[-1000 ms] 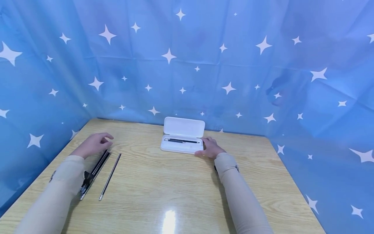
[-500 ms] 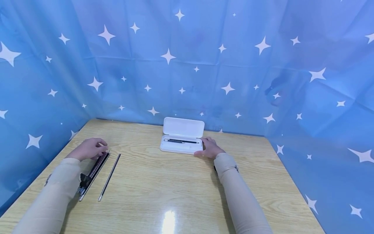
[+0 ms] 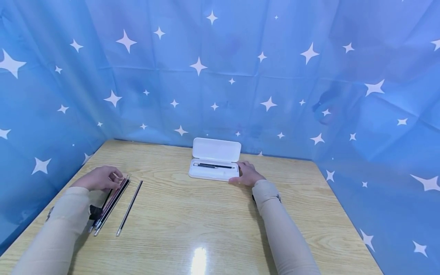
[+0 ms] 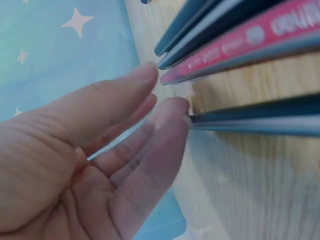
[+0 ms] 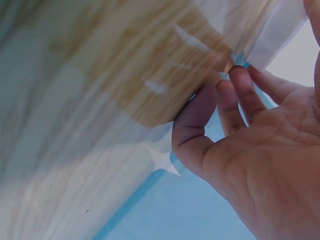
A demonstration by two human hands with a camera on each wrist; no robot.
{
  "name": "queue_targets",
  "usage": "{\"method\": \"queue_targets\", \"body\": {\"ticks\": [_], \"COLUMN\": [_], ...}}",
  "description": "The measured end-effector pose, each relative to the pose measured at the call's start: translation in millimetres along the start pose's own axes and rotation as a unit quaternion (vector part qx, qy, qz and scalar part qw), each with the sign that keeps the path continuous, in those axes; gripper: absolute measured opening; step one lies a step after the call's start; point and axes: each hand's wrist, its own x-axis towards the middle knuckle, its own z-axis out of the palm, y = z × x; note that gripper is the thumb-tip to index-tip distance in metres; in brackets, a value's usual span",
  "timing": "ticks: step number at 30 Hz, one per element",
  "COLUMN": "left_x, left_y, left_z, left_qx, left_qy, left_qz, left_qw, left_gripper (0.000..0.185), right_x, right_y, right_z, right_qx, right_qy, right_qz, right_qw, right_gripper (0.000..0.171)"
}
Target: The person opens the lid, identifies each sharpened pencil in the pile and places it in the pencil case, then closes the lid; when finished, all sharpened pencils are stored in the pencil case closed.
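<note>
At left bench edge, left grip [image 3: 99, 178] narrow, fingertips touching bundle of pens [image 3: 111, 202]. Right grip [image 3: 248, 173] relaxed, steadying open white case [image 3: 214, 169]. 1 pen [image 3: 214, 165] stowed; loose pen [image 3: 129, 207] and bundle left outside.

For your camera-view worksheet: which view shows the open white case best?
The head view: the white case shows whole, lid up, a dark pen inside, the right hand at its end. The right wrist view shows only a blurred white edge; the left wrist view shows none of it.
</note>
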Motion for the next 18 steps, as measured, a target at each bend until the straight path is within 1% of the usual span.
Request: {"method": "queue_targets", "body": {"ticks": [5, 9, 12, 15, 18], "left_x": [-3.0, -3.4, -2.5, -0.7, 2.3], "left_y": [6.5, 13.1, 16.9, 19.5, 21.2], "left_z": [0.2, 4.5, 9.2, 14.0, 19.6], "left_qx": [0.002, 0.004, 0.02, 0.033, 0.034], "left_qy": [-0.009, -0.011, 0.001, 0.015, 0.026], "left_qz": [-0.008, -0.006, -0.005, -0.013, -0.029], "left_qw": [0.9999, 0.9999, 0.9998, 0.9993, 0.9987], "left_gripper": [0.041, 0.04, 0.039, 0.042, 0.043], "right_x": [0, 1, 2, 3, 4], "right_y": [1, 2, 3, 3, 4], "right_z": [1, 1, 2, 2, 2], "right_qx": [0.004, 0.005, 0.006, 0.006, 0.001], "right_qy": [-0.004, -0.005, -0.004, -0.003, 0.0], "right_qz": [0.002, 0.003, 0.003, 0.004, 0.008], "right_qw": [1.0, 1.0, 1.0, 1.0, 1.0], "right_gripper": [0.087, 0.089, 0.089, 0.089, 0.09]}}
